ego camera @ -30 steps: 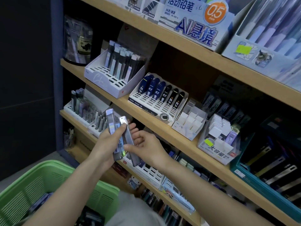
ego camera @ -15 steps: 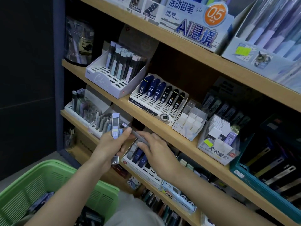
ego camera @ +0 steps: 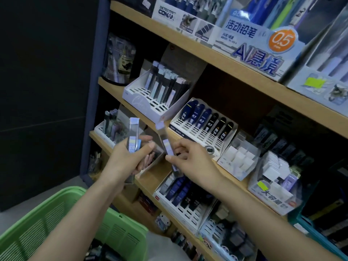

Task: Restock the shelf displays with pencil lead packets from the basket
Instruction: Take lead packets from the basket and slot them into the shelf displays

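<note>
A slim clear lead packet [ego camera: 166, 146] sits tilted just left of the blue-and-black display tray [ego camera: 185, 133], pinched mid-length by the right hand [ego camera: 190, 160]; likely light, stiff and slick, best taken at the label. The left hand [ego camera: 124, 161], further left of the tray, grips more packets [ego camera: 134, 136] upright
</note>
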